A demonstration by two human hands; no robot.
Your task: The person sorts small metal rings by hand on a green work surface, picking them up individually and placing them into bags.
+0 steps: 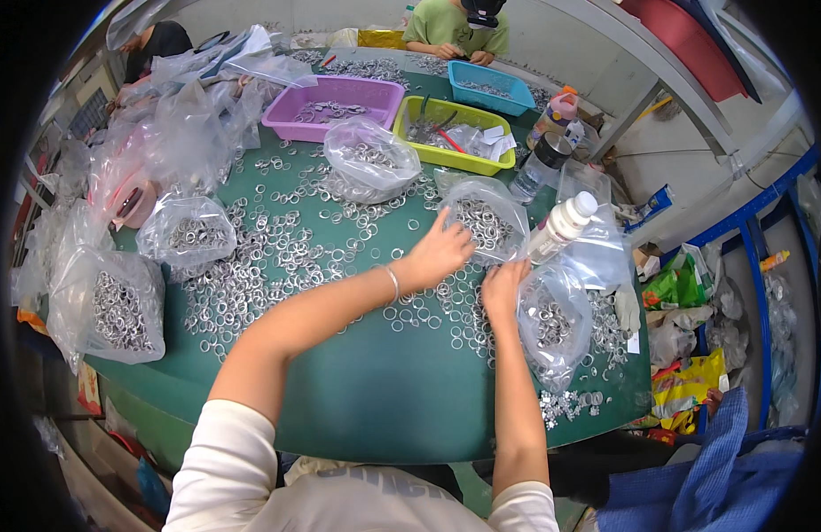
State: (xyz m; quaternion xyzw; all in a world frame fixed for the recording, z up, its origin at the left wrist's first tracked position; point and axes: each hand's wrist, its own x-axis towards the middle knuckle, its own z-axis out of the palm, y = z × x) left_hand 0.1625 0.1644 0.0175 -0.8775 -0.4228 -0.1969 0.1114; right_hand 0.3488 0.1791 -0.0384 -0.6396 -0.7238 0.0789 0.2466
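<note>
My left hand reaches to the left edge of an open clear plastic bag full of metal rings, its fingers at the bag's rim. At the near right edge of the same bag is my right hand, fingers bent; whether it pinches the plastic I cannot tell. Loose silver-coloured rings lie scattered over the green table, thickest to the left. Another clear bag of rings stands just right of my right forearm.
Behind are a purple tray, a yellow-green tray with tools and a blue tray. Bottles, among them a white bottle, stand at the right. More ring bags and piled plastic sit left. A co-worker works across the table.
</note>
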